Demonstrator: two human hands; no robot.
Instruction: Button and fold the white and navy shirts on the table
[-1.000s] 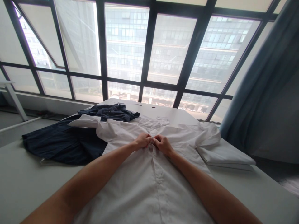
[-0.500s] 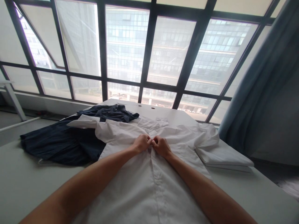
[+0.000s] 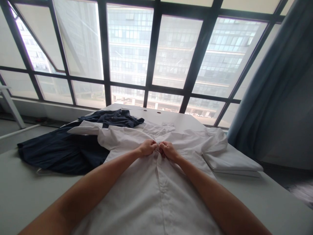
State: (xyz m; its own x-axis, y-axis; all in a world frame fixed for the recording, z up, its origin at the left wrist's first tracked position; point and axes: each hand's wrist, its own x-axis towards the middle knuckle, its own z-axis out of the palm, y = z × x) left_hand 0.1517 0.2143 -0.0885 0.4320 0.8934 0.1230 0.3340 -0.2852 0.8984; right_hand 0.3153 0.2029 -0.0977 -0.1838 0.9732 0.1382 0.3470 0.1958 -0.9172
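Observation:
A white short-sleeved shirt [image 3: 139, 195] lies spread on the table, its collar end away from me and its front placket running toward me. My left hand [image 3: 148, 147] pinches the placket near the top of the shirt. Close beside it, my right hand [image 3: 168, 151] pinches the other side of the same spot, fingertips almost meeting the left ones. The cloth between them is lifted into a small fold. Any button there is hidden by the fingers.
A dark navy garment [image 3: 61, 150] lies at the left, partly under the shirt's left sleeve. Folded white cloth [image 3: 234, 161] rests at the right. The white table [image 3: 276, 209] reaches toward large windows [image 3: 129, 45]; a blue-grey curtain [image 3: 266, 88] hangs at the right.
Both hands stay pinched at the same place on the shirt, with the fingertips very slightly farther apart. The whole view has shifted a little.

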